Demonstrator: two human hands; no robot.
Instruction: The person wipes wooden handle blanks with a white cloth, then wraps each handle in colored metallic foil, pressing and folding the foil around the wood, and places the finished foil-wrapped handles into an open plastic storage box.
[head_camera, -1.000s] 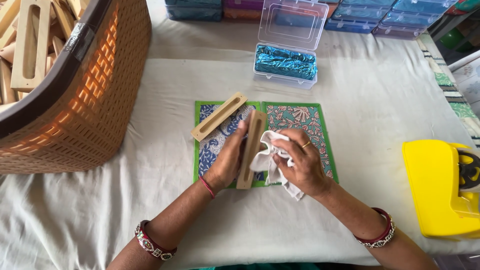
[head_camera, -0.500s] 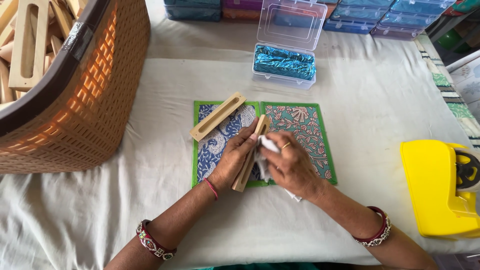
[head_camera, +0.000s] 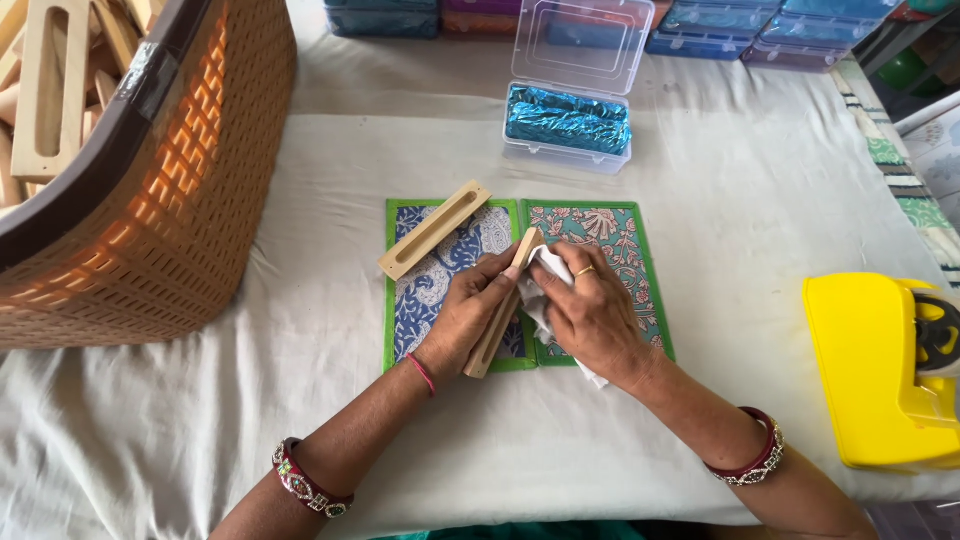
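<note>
My left hand (head_camera: 468, 315) grips a long slotted wooden piece (head_camera: 493, 325), holding it tilted on edge over an open green-bordered patterned cloth folder (head_camera: 620, 235). My right hand (head_camera: 592, 315) presses a crumpled white cloth (head_camera: 543, 285) against the right side of that piece. A second slotted wooden piece (head_camera: 433, 229) lies diagonally across the folder's top left corner, apart from both hands.
A big orange woven basket (head_camera: 170, 210) with several wooden pieces stands at the left. An open clear plastic box (head_camera: 580, 60) with shiny blue material sits behind the folder. A yellow tape dispenser (head_camera: 880, 370) is at the right. Coloured boxes line the far edge.
My right hand with the white cloth has slid up along the wooden piece, closer against it. My left hand keeps its grip on the piece.
</note>
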